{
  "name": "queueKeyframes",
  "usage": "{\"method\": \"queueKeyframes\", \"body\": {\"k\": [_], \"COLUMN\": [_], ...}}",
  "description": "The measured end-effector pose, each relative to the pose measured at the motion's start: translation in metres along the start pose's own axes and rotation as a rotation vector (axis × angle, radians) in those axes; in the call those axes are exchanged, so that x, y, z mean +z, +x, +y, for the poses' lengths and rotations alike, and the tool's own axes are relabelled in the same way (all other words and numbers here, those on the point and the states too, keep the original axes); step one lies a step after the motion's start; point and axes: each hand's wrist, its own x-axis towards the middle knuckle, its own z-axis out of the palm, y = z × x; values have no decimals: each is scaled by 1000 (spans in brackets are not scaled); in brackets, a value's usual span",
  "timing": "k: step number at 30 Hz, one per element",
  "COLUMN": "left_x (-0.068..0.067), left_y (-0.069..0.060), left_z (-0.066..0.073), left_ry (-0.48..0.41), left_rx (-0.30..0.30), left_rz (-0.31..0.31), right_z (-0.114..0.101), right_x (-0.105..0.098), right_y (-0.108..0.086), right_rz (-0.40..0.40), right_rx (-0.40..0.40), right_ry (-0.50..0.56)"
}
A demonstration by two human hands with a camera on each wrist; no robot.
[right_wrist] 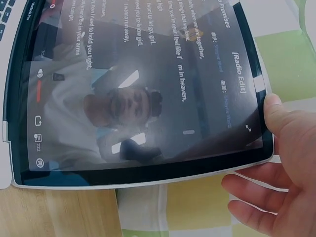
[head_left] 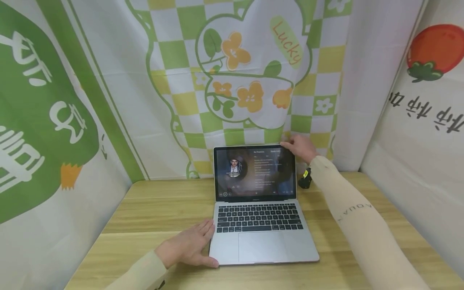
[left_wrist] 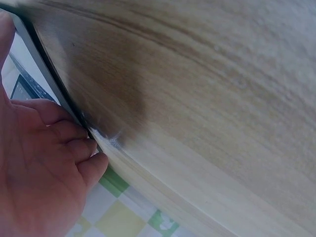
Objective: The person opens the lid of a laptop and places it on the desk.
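A silver laptop [head_left: 266, 245] stands unfolded on the wooden table, its keyboard toward me. The lit screen [head_left: 253, 177] shows song lyrics and a round picture; the right wrist view brings the lyrics close. My right hand [head_left: 301, 147] pinches the screen's top right corner. In the right wrist view its thumb [right_wrist: 274, 109] lies on the front, with the other fingers behind and below the edge. Along the left side of the base rests my left hand [head_left: 190, 243], fingers extended against the edge and thumb by the front corner. The left wrist view shows those fingers [left_wrist: 81, 148] touching the edge.
The wooden table [head_left: 159, 209] reaches under the laptop and out to both sides. Behind it hangs a green and yellow checked cloth [head_left: 185, 80] with printed flowers. More printed cloth [head_left: 409, 169] encloses the right side, and a green-patterned one [head_left: 47, 104] the left.
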Motion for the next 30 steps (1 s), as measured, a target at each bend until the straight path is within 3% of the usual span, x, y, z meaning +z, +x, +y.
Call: {"method": "queueKeyframes", "body": {"k": [9,14,22,30], "left_x": [0,0,2,-6], "left_y": [-1,1,7,4], "left_z": [1,2,0,-4], "left_ry": [0,-14,-34,-137], "left_rx": [5,5,-15,-50], "left_rz": [8,7,8,33], "right_z": [6,10,19,23], "right_x": [-2,-5,-15,-26], "right_y": [1,-6,-17,-28], "right_rz": [-21,-6,-56,-93], "right_rx": [30,-18,-53,-58], "right_ry": [-3,7,63,72]}}
